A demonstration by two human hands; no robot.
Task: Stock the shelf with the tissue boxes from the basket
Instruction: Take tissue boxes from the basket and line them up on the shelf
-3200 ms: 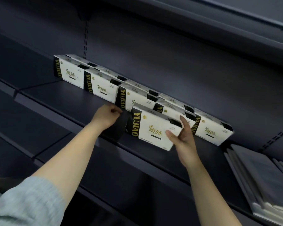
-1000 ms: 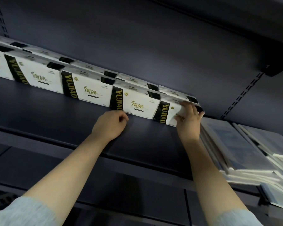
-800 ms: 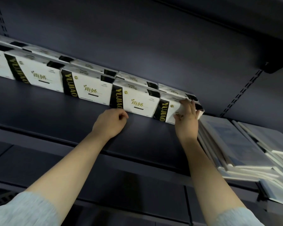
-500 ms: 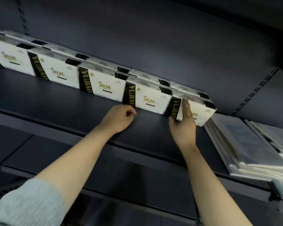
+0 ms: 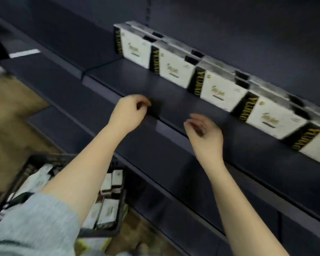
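Note:
A row of white tissue boxes [image 5: 222,89] with black and gold ends stands along the back of the dark shelf [image 5: 140,78], running off to the right; a second row shows behind it. My left hand [image 5: 129,113] hovers at the shelf's front edge, fingers curled in, holding nothing. My right hand [image 5: 205,134] hangs just in front of the shelf edge, fingers loosely bent and empty, well clear of the boxes. Below on the left, the black basket [image 5: 26,169] holds several more tissue boxes [image 5: 107,212], partly hidden by my left arm.
A lower dark shelf [image 5: 174,163] juts out beneath my hands. The basket sits on a brown floor [image 5: 11,126] at the left. The picture is motion-blurred.
My right hand has left the rightmost box and pulled back off the shelf. My left hand has drawn back to the shelf edge. The view has swung down and left, so the basket shows.

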